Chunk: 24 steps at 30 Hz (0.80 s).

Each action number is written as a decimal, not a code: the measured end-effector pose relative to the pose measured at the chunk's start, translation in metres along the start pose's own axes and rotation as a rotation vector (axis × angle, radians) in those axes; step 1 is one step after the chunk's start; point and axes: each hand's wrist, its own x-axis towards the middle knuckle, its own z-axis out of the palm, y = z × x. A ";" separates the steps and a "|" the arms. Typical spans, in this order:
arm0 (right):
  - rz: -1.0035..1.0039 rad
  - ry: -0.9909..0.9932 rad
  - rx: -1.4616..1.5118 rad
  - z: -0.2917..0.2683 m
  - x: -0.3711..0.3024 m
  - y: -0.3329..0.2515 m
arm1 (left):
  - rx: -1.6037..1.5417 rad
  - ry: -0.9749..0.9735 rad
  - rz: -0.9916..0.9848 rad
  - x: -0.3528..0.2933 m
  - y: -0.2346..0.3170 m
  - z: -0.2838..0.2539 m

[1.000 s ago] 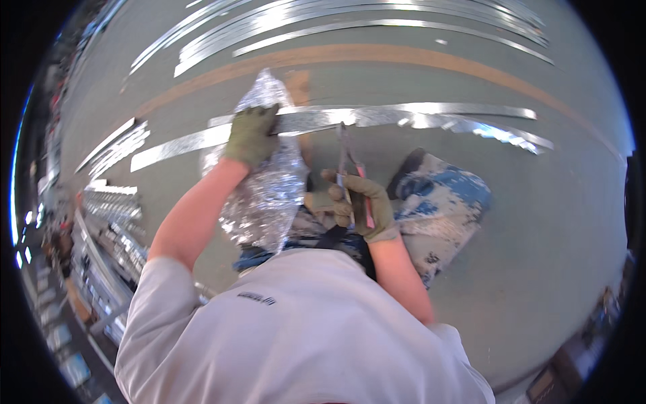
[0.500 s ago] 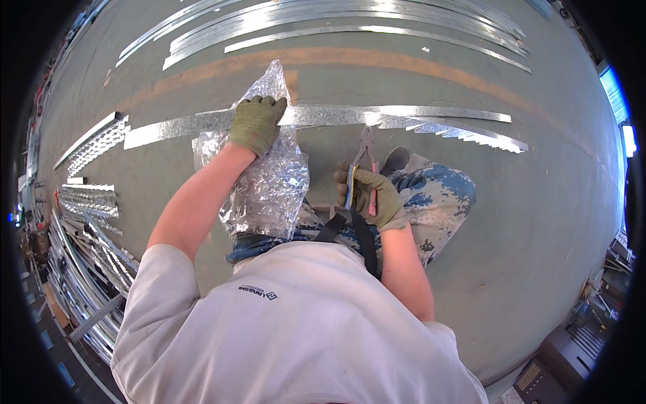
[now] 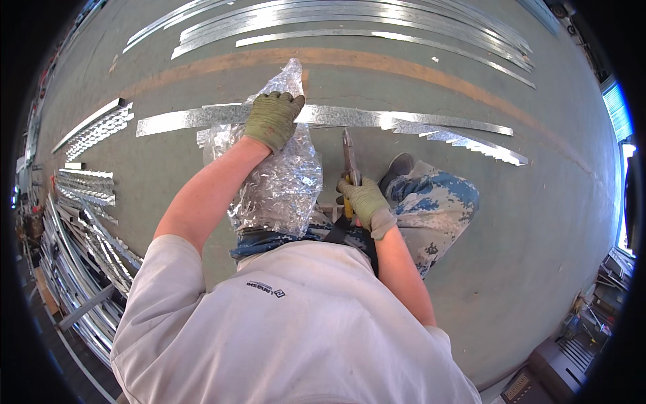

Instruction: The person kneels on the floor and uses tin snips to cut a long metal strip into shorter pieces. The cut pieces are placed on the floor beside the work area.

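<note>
In an olive work glove, my left hand [image 3: 274, 121] is closed over a long galvanized metal strip [image 3: 350, 117], with crumpled clear plastic film [image 3: 279, 185] bunched beneath it. The film spreads over my left leg, and a peak of it sticks up past the strip. My gloved right hand [image 3: 367, 203] grips a pair of pliers [image 3: 350, 158] by the handles, the jaws pointing away from me and a little short of the strip. Whether the jaws grip anything, I cannot tell. Toothed metal pieces [image 3: 457, 137] lie at the strip's right end.
Several long metal strips [image 3: 289, 20] lie across the floor at the far side, beyond an orange floor line [image 3: 377, 59]. Perforated metal pieces [image 3: 101, 131] and a pile of long profiles [image 3: 74, 269] are on the left. A dark machine [image 3: 558, 367] stands at the lower right.
The pliers have turned from broadside to nearly edge-on, and my right hand has rolled over and shifted slightly. My left hand keeps its hold on the strip while the whole view shifts a little.
</note>
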 end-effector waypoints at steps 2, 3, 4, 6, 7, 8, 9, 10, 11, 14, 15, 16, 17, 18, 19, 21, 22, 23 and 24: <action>-0.029 0.025 0.013 0.004 0.003 -0.002 | 0.001 -0.014 0.003 0.000 0.000 -0.001; -0.043 0.038 0.019 0.006 0.004 -0.003 | -0.003 -0.002 0.010 -0.001 0.000 -0.002; -0.021 0.029 0.001 0.005 0.004 -0.004 | -0.010 0.000 0.011 -0.001 0.000 -0.002; 0.023 0.011 -0.032 0.005 0.005 -0.005 | -0.007 0.000 0.010 -0.002 0.001 -0.002; 0.036 0.017 -0.041 0.005 0.005 -0.005 | -0.008 -0.003 0.006 -0.002 0.001 -0.002; 0.048 0.022 -0.051 0.005 0.006 -0.006 | -0.012 -0.006 0.002 -0.002 0.001 -0.002; 0.037 0.016 -0.050 0.005 0.006 -0.005 | -0.017 -0.012 0.000 -0.002 0.001 -0.002; 0.035 0.041 -0.038 0.007 0.008 -0.004 | -0.021 -0.017 -0.002 -0.001 0.001 -0.002; 0.006 0.053 -0.018 0.010 0.010 -0.004 | -0.021 -0.022 -0.002 -0.001 0.001 -0.001; 0.003 0.052 -0.026 0.009 0.016 0.000 | -0.015 -0.019 0.004 -0.002 0.000 0.000; 0.023 0.052 -0.046 0.008 0.018 0.001 | -0.011 -0.005 0.011 -0.002 0.000 0.000; 0.014 0.037 -0.042 0.008 0.019 0.001 | -0.008 -0.004 0.013 -0.002 0.000 0.000; 0.013 0.027 -0.044 0.008 0.020 0.002 | -0.004 -0.003 0.013 -0.002 0.000 0.000; 0.007 0.030 -0.050 0.008 0.020 0.003 | -0.002 -0.016 0.012 -0.002 0.000 0.000; 0.012 0.016 -0.016 0.008 0.019 0.003 | -0.004 -0.017 0.013 -0.001 0.000 0.001; 0.011 0.012 0.034 0.010 0.017 0.002 | 0.004 0.003 0.013 -0.002 0.000 0.001; -0.003 0.010 0.048 0.010 0.016 0.002 | 0.005 0.002 0.010 -0.002 0.000 0.001; -0.011 0.003 0.055 0.010 0.014 0.000 | 0.007 0.009 0.014 -0.002 0.001 0.001; -0.017 0.004 0.054 0.009 0.012 -0.001 | 0.007 0.000 0.014 -0.002 0.001 0.001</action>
